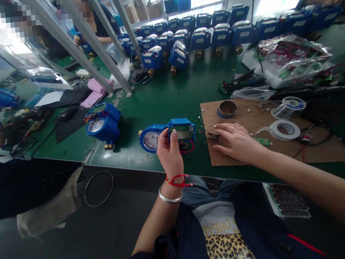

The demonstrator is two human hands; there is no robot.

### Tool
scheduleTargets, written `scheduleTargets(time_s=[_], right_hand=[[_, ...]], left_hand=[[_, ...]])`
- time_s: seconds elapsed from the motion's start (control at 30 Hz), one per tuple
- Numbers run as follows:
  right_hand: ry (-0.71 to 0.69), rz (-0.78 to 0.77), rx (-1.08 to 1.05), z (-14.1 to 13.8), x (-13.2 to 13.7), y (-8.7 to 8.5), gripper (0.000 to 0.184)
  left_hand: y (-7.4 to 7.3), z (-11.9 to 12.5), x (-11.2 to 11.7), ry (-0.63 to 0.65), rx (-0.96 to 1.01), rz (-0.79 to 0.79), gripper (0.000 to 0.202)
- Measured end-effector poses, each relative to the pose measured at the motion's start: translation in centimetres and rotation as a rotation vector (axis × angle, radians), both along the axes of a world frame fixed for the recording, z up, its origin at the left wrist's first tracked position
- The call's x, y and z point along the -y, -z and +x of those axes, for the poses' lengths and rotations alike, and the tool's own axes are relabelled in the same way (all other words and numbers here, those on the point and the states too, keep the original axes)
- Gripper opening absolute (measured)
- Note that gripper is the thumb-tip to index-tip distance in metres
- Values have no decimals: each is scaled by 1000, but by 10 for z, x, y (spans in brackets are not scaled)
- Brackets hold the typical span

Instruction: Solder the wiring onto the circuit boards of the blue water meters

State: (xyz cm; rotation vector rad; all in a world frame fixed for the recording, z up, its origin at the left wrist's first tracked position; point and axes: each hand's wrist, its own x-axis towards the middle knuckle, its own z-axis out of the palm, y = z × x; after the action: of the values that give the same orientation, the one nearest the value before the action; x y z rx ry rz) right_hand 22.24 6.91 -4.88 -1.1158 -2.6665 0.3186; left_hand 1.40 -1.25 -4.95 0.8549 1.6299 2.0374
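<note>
My left hand [169,152] grips an opened blue water meter [156,136] on the green table, fingers closed round its blue lid with a small display [182,130]; red and black wires [187,146] hang from it. My right hand [235,141] lies on a cardboard sheet [284,151], fingertips closed on a small dark tool or part [212,135] at the sheet's left edge that I cannot make out. A red cord and a silver bangle circle my left wrist.
Another open blue meter [104,126] stands to the left. Rows of blue meters [200,33] line the back. The cardboard bears a round tin [227,108], tape rolls [283,129], a solder spool [292,105]. Bagged circuit boards [294,58] lie right. Other people sit far left.
</note>
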Motion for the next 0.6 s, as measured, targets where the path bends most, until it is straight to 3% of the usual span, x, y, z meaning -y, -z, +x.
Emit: scheduleTargets(time_s=[0.23,0.47,0.6], right_hand=[[-156,-267,-481,-45,12,-40,50],[-81,-435,-680,-69,15,-39,54],[-41,-563,-769,-70,14,-37,51]], left_hand=[[-3,-4,4,52,-71,-10,29],[-4,-9,10,84,-202,-65,33],[-17,-10,19,57,-494,-81,42]])
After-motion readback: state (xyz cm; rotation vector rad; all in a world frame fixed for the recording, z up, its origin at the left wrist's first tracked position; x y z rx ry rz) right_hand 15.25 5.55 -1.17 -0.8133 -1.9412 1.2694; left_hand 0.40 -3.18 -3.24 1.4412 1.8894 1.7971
